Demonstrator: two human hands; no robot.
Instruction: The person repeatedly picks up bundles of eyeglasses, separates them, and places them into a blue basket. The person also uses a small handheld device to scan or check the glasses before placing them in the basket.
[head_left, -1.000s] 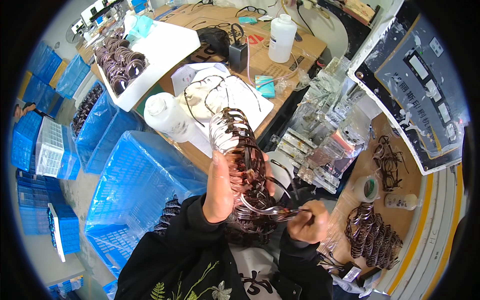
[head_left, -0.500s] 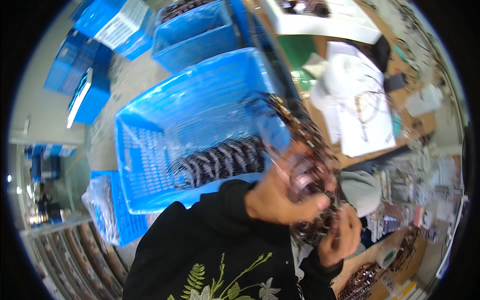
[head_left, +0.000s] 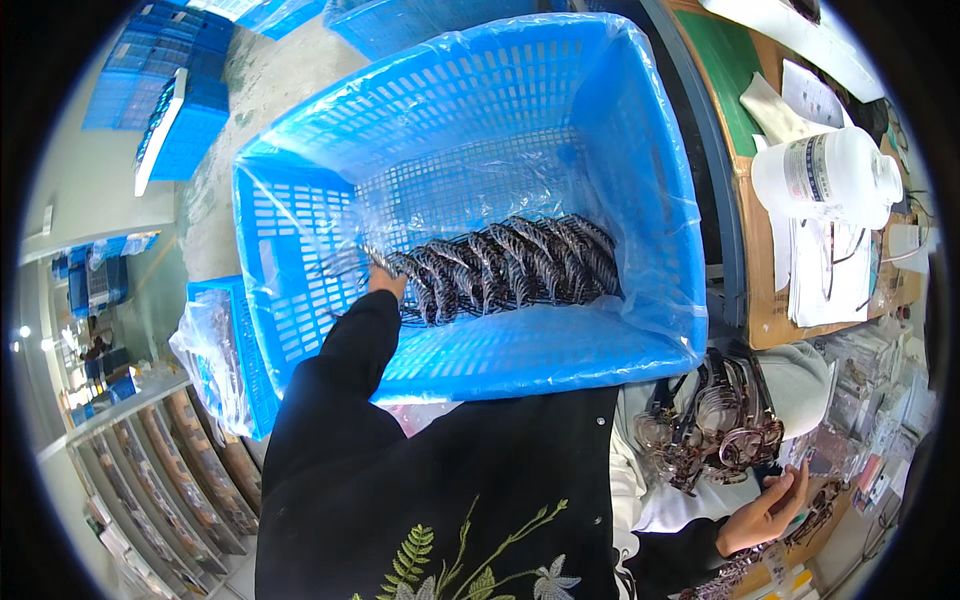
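A row of dark, tortoiseshell-patterned eyeglass frames (head_left: pixel 510 262) lies nested along the bottom of a large blue crate (head_left: pixel 470 385) lined with clear plastic. My left hand (head_left: pixel 386 282) reaches into the crate at the row's left end. Its fingers close on eyeglass frames (head_left: pixel 352 263) there, which look blurred. On my lap, over grey cloth, rests a bunch of brown eyeglasses (head_left: pixel 712 420) with folded temples. My right hand (head_left: pixel 765 512) hovers just beside that bunch at the lower right, fingers apart, holding nothing.
A work table (head_left: pixel 742 250) at the right bears a white bottle (head_left: pixel 828 178), papers (head_left: pixel 825 275) and a green mat (head_left: pixel 722 70). More blue crates (head_left: pixel 190 130) stand at the upper left. Below the right hand, further frames lie on a wooden surface (head_left: pixel 835 560).
The bunch of eyeglasses both hands held is now on my lap. My left hand has gone into the crate; my right hand has let go and opened. The view has shifted.
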